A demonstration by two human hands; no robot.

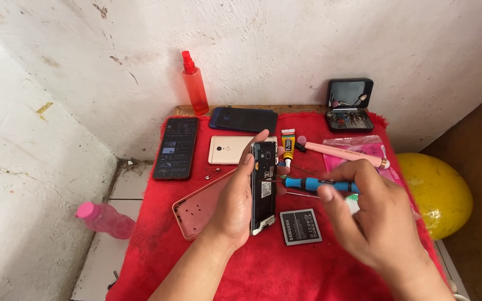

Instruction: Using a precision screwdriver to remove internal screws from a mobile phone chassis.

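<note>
Two hands are at work over the red cloth (285, 267) that covers the table; my left hand (235, 203) is clamped round an opened phone (264, 187), fingers curled over its top edge, holding it on edge with the bared back turned toward my right hand; my right hand (364, 214) is pinched shut on a blue-handled screwdriver (313, 183), whose thin tip reaches across to the phone's upper half and seems to touch it, though I cannot tell the exact spot; the two hands are apart, joined only by that tool. Just below the screwdriver, between my wrists, a flat grey battery (300, 226) lies on the cloth; under my left hand rests a pink back cover (199, 209), inner side up. Beyond my left hand lie a dark phone (176, 147) with its screen up, a gold phone (231, 149) face down, and a dark blue case (244, 119) further off; a small tube of glue (288, 146) stands just past the phone I hold. Beyond my right hand lie a pink tool (344, 154) on a clear bag and an open black case of bits (349, 105). An orange spray bottle (194, 83) stands by the wall; a pink bottle (105, 219) lies on the floor left of my left hand; a yellow ball (439, 192) sits right of my right hand.
</note>
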